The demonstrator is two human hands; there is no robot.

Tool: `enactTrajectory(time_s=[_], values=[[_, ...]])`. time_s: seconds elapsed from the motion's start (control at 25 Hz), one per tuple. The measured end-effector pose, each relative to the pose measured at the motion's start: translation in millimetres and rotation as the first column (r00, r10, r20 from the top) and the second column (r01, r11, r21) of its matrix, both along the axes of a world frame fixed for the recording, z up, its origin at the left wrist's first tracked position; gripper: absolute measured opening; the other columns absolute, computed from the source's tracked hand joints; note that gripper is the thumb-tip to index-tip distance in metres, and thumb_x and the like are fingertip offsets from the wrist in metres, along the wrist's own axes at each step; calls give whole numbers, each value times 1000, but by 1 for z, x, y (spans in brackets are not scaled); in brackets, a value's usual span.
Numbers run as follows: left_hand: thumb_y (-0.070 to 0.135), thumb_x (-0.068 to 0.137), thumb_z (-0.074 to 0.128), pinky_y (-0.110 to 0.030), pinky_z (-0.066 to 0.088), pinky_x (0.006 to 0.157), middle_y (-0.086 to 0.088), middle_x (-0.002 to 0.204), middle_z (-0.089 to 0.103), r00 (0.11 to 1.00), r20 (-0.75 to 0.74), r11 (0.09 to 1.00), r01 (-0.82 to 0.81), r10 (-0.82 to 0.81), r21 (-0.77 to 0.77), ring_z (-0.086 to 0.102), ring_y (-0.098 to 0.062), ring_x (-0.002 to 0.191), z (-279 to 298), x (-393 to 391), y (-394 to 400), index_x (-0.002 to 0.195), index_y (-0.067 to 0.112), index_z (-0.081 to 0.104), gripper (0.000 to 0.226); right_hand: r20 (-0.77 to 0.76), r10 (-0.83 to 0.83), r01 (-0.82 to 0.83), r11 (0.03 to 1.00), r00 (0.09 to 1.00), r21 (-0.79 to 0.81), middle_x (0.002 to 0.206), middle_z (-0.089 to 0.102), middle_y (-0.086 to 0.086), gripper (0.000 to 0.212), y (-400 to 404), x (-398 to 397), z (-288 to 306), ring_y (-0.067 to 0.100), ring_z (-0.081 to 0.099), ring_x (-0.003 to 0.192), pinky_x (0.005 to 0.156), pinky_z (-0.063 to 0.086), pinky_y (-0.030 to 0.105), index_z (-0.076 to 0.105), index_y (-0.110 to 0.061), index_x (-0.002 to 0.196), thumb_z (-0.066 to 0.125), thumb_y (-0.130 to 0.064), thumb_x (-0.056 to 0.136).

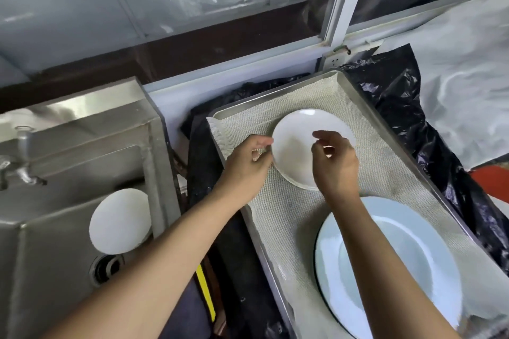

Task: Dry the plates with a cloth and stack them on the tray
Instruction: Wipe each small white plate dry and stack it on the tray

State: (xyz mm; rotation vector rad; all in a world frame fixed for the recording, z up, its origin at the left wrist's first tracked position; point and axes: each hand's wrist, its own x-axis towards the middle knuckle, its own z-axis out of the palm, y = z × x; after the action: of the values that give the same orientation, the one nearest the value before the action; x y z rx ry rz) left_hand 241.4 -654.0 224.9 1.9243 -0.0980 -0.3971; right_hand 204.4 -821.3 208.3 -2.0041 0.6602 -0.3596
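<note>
**Small plate on the tray**

The small round white plate (296,146) lies on the cloth-lined metal tray (344,82), far of the large pale-blue plate (399,256). The left hand (248,162) touches its left rim with loose fingers; the right hand (334,165) hovers over it, fingers relaxed, grasping nothing. Another round white plate (119,221) sits in the steel sink (55,270) at left.

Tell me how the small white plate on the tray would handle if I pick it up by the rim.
The small plate looks rigid and glazed, so it should lift as one stiff piece, though probably slippery if wet. It seems breakable, so set it down gently. Lying flat on the tray's woven liner, it likely won't slide or roll.
</note>
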Motion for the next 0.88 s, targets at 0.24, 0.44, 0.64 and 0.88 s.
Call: enactTrajectory(time_s=[0.24,0.44,0.64,0.88], values=[[4,96,57,-22,46,104,9,120,69,990,63,992,-125,126,-27,62,-11,119,24,-39,69,109,26,67,27,60,154,-154,988,986,7,108,71,7,25,77,-15,29,19,66,91,91,50,36,73,-17,115,56,-11,98],[11,99,53,-7,45,90,19,117,68,972,15,972,-235,235,-11,61,5,111,33,-74,147,110,35,67,30,58,276,-280,957,959,78,107,73,4,24,155,-30,36,20,66,96,91,51,36,73,-15,113,57,-10,96],[8,99,55,-15,48,94,18,112,70,949,28,949,-315,315,-28,63,2,109,32,-100,228,105,34,68,30,15,371,-371,923,928,106,106,72,-1,25,241,-48,33,5,65,95,86,47,14,72,-20,112,56,-12,95],[5,99,52,-19,47,95,24,109,69,932,-30,930,-362,360,-70,61,12,107,18,-129,337,107,23,71,27,-77,362,-347,924,929,159,101,73,-5,24,347,-76,18,13,65,83,77,48,28,73,-25,110,55,-16,96]])
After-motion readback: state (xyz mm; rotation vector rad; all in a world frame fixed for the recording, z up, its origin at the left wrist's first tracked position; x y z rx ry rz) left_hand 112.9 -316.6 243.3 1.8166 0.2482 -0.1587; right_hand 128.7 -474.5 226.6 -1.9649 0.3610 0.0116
